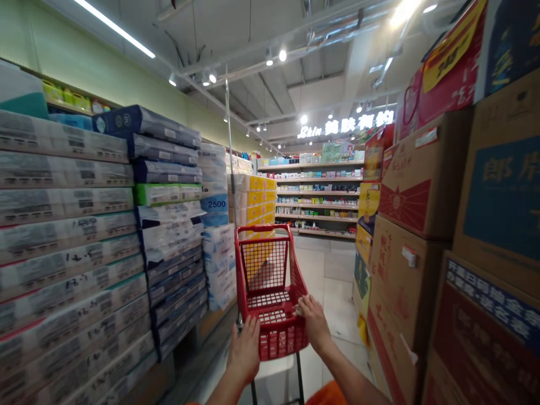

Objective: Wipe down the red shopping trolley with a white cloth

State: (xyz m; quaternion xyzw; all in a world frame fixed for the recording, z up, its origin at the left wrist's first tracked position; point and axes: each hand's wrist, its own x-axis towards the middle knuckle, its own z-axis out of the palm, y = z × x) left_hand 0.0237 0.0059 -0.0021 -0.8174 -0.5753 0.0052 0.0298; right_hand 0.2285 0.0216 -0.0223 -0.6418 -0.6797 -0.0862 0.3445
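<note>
A small red shopping cart (pixel 270 270) with a mesh basket stands in the aisle right in front of me, and nothing shows inside it. My left hand (pixel 244 351) rests on the near left rim of the basket, fingers curled over the edge. My right hand (pixel 313 320) grips the near right rim, fingers closed over it. A thin metal pole rises from the cart's left side towards the ceiling.
Stacked packs of tissue and toilet paper (pixel 84 236) wall the left side. Cardboard cartons (pixel 426 225) pile high on the right. The tiled floor (pixel 329 281) runs ahead to shelves of goods (pixel 316 197) under a lit sign (pixel 346 125).
</note>
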